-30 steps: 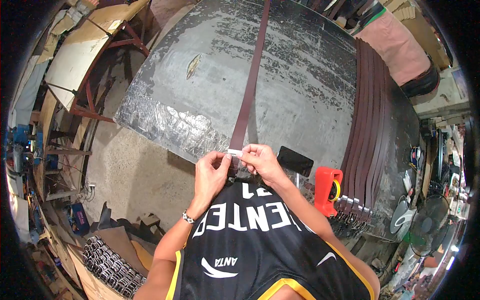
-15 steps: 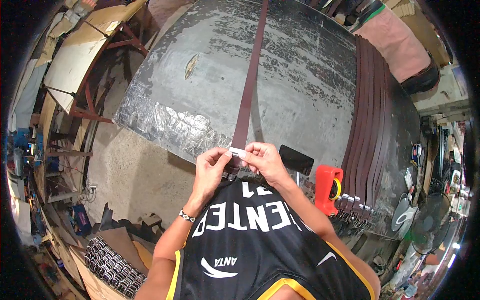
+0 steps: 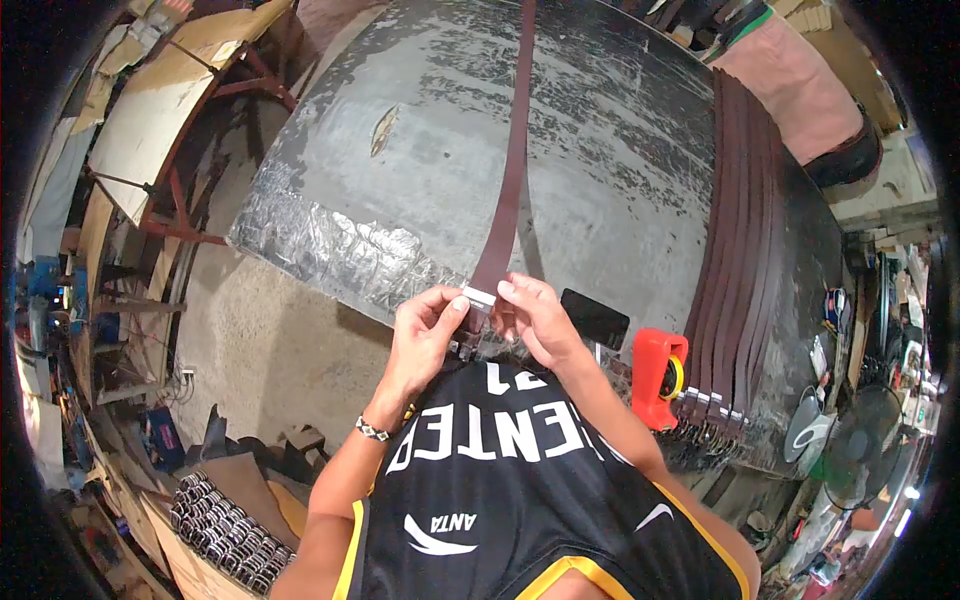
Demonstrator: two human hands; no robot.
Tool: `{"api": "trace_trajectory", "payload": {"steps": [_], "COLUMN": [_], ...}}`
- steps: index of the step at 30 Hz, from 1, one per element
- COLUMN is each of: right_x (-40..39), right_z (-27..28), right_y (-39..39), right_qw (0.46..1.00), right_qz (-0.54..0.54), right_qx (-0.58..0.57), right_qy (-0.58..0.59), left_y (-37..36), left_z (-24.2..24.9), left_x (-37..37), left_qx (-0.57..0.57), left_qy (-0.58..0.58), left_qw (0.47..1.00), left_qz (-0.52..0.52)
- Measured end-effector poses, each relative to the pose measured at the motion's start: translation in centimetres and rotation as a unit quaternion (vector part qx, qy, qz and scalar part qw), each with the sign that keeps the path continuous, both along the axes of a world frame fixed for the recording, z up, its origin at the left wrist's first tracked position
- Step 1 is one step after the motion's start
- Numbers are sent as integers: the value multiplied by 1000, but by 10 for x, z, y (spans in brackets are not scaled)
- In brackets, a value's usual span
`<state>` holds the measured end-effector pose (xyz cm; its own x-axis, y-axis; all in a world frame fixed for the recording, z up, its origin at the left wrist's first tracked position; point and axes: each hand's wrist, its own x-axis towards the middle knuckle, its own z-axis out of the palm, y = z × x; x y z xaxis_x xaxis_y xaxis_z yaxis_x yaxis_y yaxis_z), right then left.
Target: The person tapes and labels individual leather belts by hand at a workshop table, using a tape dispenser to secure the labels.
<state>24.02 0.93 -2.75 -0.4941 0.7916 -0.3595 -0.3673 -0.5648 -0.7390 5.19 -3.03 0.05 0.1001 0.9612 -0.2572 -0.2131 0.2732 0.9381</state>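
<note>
A long dark-brown belt runs up the table towards the far edge, its near end raised at my hands. Around that end sits a white paper label with dark print. My left hand pinches the belt at the label's left side, thumb on top. At the right edge, my right hand is closed on the belt with the thumb beside the label and the other fingers curled below. A metal buckle hangs under my left hand, partly hidden.
Several similar belts lie side by side along the table's right part. A red tape dispenser with yellow tape and a dark phone-like slab are near my right arm. Many buckles stand at lower left. A fan is at right.
My right thumb has slid off the label to the belt's right edge, uncovering more of the label. The near part of the belt has shifted slightly right.
</note>
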Motion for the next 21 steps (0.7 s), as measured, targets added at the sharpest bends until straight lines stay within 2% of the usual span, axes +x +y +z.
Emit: {"api": "trace_trajectory", "payload": {"steps": [3,4,10,13,14,17,21], "right_x": [-2,2,-3,-13,-12,-15,0], "right_z": [2,-3,-18,-4,-15,10,1], "right_y": [2,3,4,9,13,15,11], "right_qw": [996,991,994,990,987,987,995], "right_qz": [-28,-4,46,49,67,53,31], "right_qx": [-9,-8,47,68,58,67,80], "right_qy": [89,131,87,116,134,135,-42], "left_y": [2,2,8,10,10,8,4], "left_z": [4,5,13,1,1,12,22], "left_x": [0,0,-4,-6,-6,-2,-3], "left_qx": [-18,-27,-86,-104,-92,-55,-18], "left_qy": [-17,-25,-138,-176,-161,-102,-22], "left_qw": [1000,999,987,978,982,992,999], "left_qz": [-2,-3,16,32,41,49,43]}}
